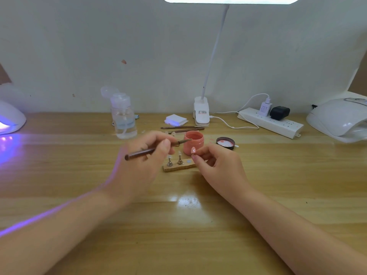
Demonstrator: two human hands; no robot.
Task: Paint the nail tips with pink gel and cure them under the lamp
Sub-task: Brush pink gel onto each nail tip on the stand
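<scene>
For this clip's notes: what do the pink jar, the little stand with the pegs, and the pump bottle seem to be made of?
Pink jar: looks like matte plastic, translucent enough for the pink gel to tint its wall. Stand: a pale block, probably unfinished wood, with shiny pegs that look like metal. Pump bottle: clear glossy plastic, liquid visible through it.

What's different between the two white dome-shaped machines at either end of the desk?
The white dome lamp at the left edge glows violet inside and throws purple light over the wooden desk; the white dome lamp at the right edge looks dark and casts no glow. The left one is mostly cropped, the right more visible. Both are glossy white and open toward the desk.
</scene>
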